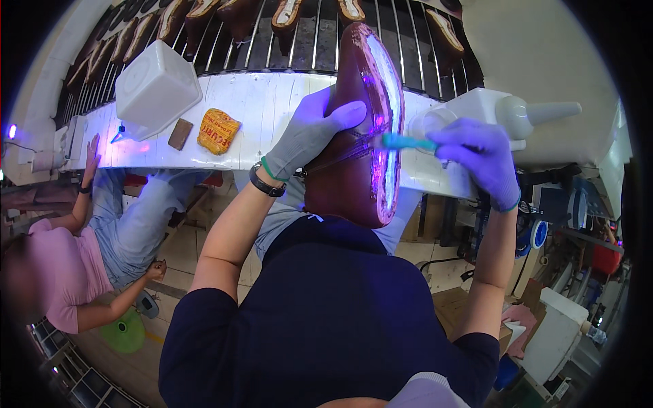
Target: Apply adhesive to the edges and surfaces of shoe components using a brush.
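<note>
The brown boot (343,183) was gripped over the white table's (262,102) edge by the left hand (309,132), a green brush (407,141) pinched by the right hand (479,153). The sole (390,95) seemed partly brushed, with some left.

The gloved left hand (306,136) grips, thumb extended; the gloved right hand (479,156) pinches, fingers (459,139) curled; both forearms (237,221) reach forward.

Dark short-sleeved shirt (326,313), pale green-edged gloves (303,139), black wristband (264,182)
</note>
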Available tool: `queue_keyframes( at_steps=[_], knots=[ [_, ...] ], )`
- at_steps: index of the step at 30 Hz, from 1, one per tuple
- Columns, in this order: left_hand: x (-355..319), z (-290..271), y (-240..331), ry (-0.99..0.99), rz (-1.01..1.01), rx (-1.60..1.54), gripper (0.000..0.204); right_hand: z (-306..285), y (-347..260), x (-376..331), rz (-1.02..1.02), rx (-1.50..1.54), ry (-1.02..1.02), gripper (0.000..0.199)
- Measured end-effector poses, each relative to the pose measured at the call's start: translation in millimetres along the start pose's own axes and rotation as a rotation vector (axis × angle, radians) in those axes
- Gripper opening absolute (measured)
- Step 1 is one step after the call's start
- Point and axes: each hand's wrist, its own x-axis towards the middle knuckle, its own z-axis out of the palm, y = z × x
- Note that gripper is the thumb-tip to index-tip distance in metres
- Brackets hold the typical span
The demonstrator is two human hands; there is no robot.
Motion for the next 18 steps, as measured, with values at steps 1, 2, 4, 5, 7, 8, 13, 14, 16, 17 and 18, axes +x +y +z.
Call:
queue_keyframes(
  at_steps=[1,2,4,5,7,8,13,14,16,17,18],
  knots=[
    [1,0,-1,0.002,0.001,-0.001,0.045,0,-1,0,-0.001,-0.001,-0.002,0.020],
    [3,1,-3,0.039,0.012,0.012,0.043,-1,-2,1,0.036,0.016,-0.005,0.021],
    [4,1,-3,0.083,0.022,0.022,0.042,-1,-4,1,0.071,0.033,-0.016,0.022],
    [4,1,0,0.078,-0.023,-0.003,0.042,0,-4,0,-0.016,0.018,-0.052,0.022],
    [4,1,1,0.082,-0.067,-0.031,0.042,2,-6,-2,-0.106,0.004,-0.097,0.023],
    [4,1,0,0.084,-0.106,-0.074,0.043,2,-6,-3,-0.120,-0.010,-0.132,0.023],
    [8,1,-8,0.053,-0.206,-0.235,0.046,2,-14,-2,-0.121,-0.003,-0.215,0.023],
    [8,4,-9,0.032,-0.237,-0.309,0.046,1,-15,-1,-0.126,-0.008,-0.234,0.023],
    [9,6,-10,-0.005,-0.304,-0.389,0.047,-1,-15,2,-0.133,-0.014,-0.259,0.023],
    [9,6,-13,0.001,-0.302,-0.392,0.047,-2,-14,4,-0.135,-0.020,-0.285,0.024],
    [10,6,-19,-0.033,-0.345,-0.396,0.048,-4,-13,6,-0.137,-0.026,-0.310,0.024]
  ],
)
